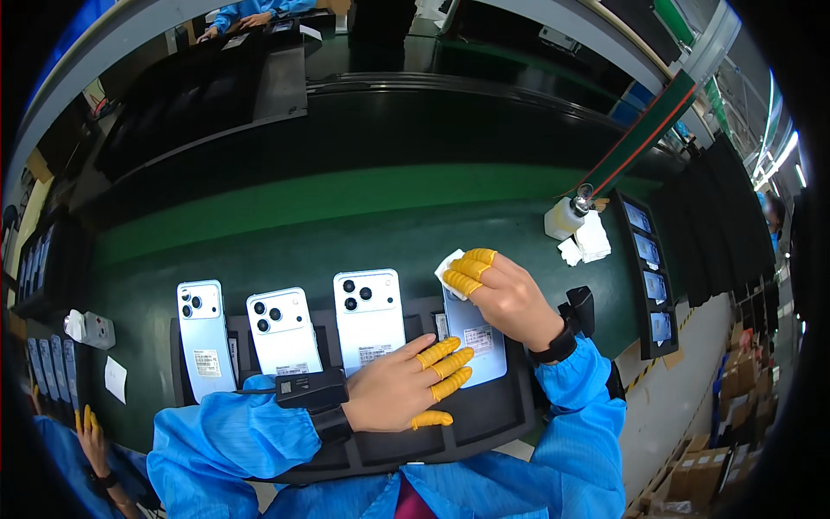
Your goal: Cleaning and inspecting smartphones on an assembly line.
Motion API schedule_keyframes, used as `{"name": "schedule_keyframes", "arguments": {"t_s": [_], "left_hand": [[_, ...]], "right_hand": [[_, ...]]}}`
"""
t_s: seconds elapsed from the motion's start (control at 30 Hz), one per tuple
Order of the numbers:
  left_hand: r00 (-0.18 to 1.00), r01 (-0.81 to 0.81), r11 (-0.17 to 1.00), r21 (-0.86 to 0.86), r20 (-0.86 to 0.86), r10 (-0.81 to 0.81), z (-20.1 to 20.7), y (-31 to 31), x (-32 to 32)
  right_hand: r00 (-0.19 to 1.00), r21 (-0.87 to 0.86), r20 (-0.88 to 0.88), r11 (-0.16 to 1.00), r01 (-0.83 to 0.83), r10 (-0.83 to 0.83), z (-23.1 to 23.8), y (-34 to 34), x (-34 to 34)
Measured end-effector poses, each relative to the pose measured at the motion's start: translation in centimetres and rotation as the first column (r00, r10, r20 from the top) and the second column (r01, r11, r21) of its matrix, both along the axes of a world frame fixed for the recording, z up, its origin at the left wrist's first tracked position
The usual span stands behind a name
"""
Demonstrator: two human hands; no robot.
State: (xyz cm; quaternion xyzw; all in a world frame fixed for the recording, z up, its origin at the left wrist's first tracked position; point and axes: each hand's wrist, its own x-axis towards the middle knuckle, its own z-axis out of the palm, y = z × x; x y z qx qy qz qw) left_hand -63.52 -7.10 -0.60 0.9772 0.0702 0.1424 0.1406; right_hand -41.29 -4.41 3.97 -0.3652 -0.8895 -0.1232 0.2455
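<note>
A light-blue smartphone (491, 368) lies back up in a black compartment tray (493, 419) in front of me. My right hand (512, 304), with yellow finger cots, pinches a folded white wipe (445, 266) against the phone's upper end, hiding its cameras. My left hand (385, 394), also in yellow finger cots, stretches its fingers flat toward the phone's lower left edge and label; whether they press on it is unclear. To the left, three more phones lie back up: one (370, 320) partly under my left hand, a middle one (285, 344) and a far-left one (204, 333).
A dispenser bottle (564, 220) stands beside stacked white wipes (593, 237) at the right. Racks of phones stand at the right (648, 251) and left edges. A white box (97, 330) and paper slip (115, 381) lie left. A co-worker's hand (93, 441) shows lower left.
</note>
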Motion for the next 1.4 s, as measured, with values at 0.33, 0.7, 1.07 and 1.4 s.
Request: {"name": "schedule_keyframes", "arguments": {"t_s": [0.33,0.7,1.07,1.4], "left_hand": [[0.997,-0.033,0.997,0.065,-0.069,0.038,0.2,-0.2,0.0],[0.999,-0.037,0.997,0.067,-0.032,0.039,0.4,-0.1,0.0],[0.998,-0.044,0.997,0.064,-0.042,0.047,0.3,-0.2,-0.1],[0.998,-0.042,0.997,0.063,-0.049,0.046,0.3,-0.2,-0.1]], "right_hand": [[0.992,-0.045,0.068,0.993,0.107,-0.104,0.2,-2.0,1.4],[0.994,-0.036,-0.023,0.994,0.107,-0.108,0.8,-2.7,-0.8],[0.996,-0.053,0.021,0.994,0.093,-0.092,1.0,-3.2,-0.6],[0.997,-0.035,0.025,0.997,0.075,-0.074,0.4,-1.3,0.2]]}}
